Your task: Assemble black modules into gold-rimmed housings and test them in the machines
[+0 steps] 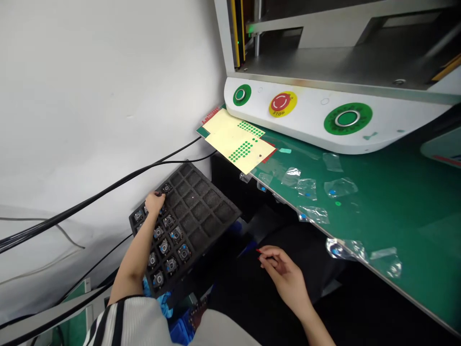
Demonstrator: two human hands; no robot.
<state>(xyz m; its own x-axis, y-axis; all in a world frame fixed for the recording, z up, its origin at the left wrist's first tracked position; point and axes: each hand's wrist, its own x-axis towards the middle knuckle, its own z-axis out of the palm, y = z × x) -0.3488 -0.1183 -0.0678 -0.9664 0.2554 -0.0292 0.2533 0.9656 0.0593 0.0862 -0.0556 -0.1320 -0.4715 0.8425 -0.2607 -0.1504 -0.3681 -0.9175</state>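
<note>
A black foam tray (201,202) with square pockets sits low to my left, tilted. Several small round parts with blue centres (170,240) fill its near pockets; the far pockets are bare. My left hand (154,202) reaches onto the tray's upper left and its fingers are curled down on a part there. My right hand (281,271) hovers below the bench edge over dark space, fingers loosely curled with red nails, and nothing shows in it.
A green bench (396,211) on the right carries several clear plastic wrappers (308,187) and yellow sheets of green dot stickers (241,146). Behind stands a white machine with green buttons (347,118) and a red stop button (282,103). Black cables (108,187) run along the white wall.
</note>
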